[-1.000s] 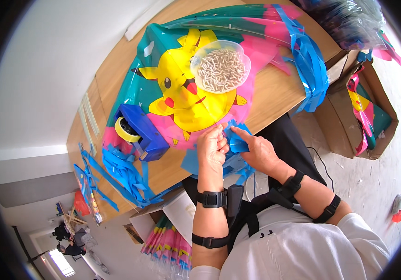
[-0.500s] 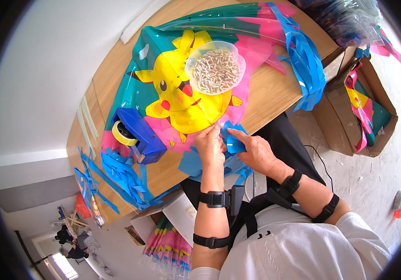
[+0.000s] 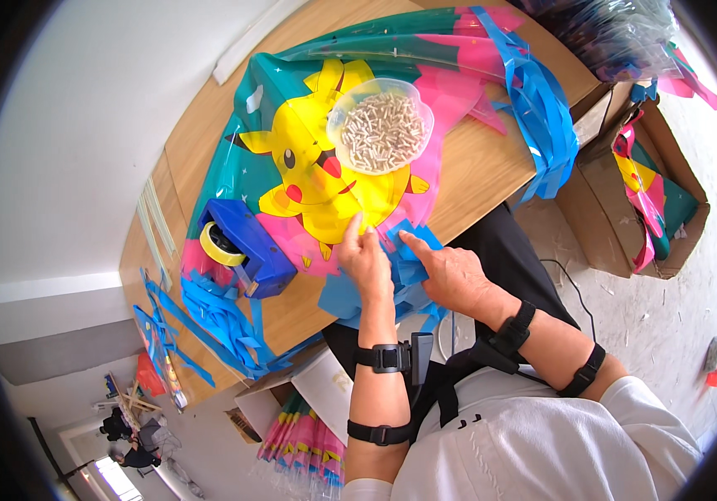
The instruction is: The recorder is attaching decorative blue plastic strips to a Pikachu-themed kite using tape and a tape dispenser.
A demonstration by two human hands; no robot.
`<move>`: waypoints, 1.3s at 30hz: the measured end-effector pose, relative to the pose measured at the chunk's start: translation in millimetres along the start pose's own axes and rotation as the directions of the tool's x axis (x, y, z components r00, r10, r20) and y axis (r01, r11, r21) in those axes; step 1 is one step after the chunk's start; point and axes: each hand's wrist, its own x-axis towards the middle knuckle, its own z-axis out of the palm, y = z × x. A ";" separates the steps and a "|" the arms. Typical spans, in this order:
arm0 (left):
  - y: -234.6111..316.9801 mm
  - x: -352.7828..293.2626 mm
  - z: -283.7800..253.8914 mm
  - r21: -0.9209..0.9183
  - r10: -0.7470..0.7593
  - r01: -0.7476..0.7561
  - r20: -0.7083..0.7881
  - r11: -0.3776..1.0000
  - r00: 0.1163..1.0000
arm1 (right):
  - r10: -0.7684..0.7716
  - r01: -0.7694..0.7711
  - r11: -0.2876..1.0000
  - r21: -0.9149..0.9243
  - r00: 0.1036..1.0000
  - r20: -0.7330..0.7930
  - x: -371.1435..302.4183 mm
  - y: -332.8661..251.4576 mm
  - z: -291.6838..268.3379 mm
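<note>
A thin plastic sheet [image 3: 246, 138] in green and pink, printed with a yellow cartoon figure, lies spread over the table. My left hand [image 3: 365, 265] is over its near edge, index finger and thumb stretched out with their tips slightly apart. Close by on the right, my right hand [image 3: 456, 282] has its index finger laid along folded blue plastic film [image 3: 408, 265], the other fingers curled against it. More of this film hangs below the table edge between my hands. What lies under the right fingers is partly hidden.
On the sheet stand a clear bowl [image 3: 419, 154] of small whitish tubes and a blue tape dispenser [image 3: 271, 255]. Blue strips lie at left [image 3: 221, 321] and right [image 3: 546, 125]. An open carton [image 3: 588, 209] with folded printed sheets is on the floor at right.
My left hand has drawn back to the left, away from the blue film, and its pinched fingers have loosened. My right hand has shifted slightly left and stays at the film.
</note>
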 end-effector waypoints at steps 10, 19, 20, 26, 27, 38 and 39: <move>12.2 1.1 1.7 -0.095 -0.094 0.112 0.179 0.989 0.979 | -0.069 0.071 0.926 0.372 0.997 -0.019 -7.3 20.1 -8.8; 17.7 -93.9 -29.9 -0.099 0.052 0.025 0.702 0.995 0.710 | 0.016 -0.249 -0.210 0.946 0.966 0.258 -14.6 -17.6 -57.2; 20.9 -103.6 -37.9 -0.056 0.034 0.019 0.807 0.998 0.590 | -0.015 -0.213 -0.246 0.946 0.976 0.216 -12.9 -25.1 -63.0; -5.6 -150.5 -146.6 0.068 -0.033 -0.027 0.743 0.997 0.668 | -0.092 -0.033 0.322 0.946 0.994 0.066 19.3 -77.5 -87.2; -7.1 -158.3 -167.5 0.040 -0.056 0.039 0.699 0.998 0.713 | -0.118 0.039 0.554 0.831 0.992 0.033 27.7 -90.4 -90.0; -88.8 -242.7 -343.4 -0.294 -0.305 0.323 0.106 0.900 0.946 | -0.435 0.302 0.885 0.354 0.806 0.400 133.0 -342.6 -4.1; -92.3 -237.5 -353.5 -0.309 -0.292 0.286 0.027 0.907 0.956 | -0.450 0.350 0.890 0.292 0.777 0.440 149.5 -360.4 10.5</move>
